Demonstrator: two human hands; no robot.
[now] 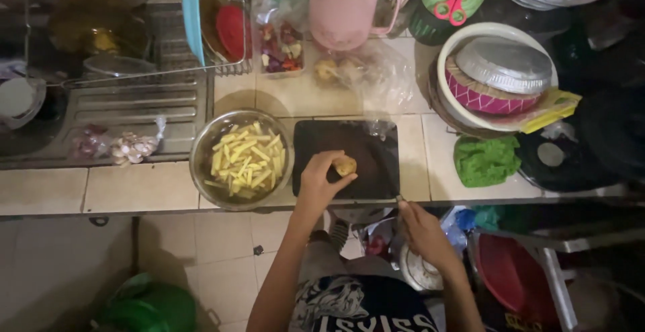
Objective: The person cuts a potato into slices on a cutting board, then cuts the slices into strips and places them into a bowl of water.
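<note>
Peeled potato: small, firm, likely slick

Peeled potato [345,165] sits on dark cutting board [347,159], left hand [321,181] fingers curled around it. Right hand [418,228] closed on a knife handle at counter edge. Judged light, rigid, wet-slippery; grip its sides, flat face down

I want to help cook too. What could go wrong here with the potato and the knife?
The left hand holds a small peeled potato on the dark cutting board; its fingers sit close to any cut. The board lies near the counter edge, so pieces might roll off. The right hand seems to hold a knife below the counter, hard to see in dim light.
</note>
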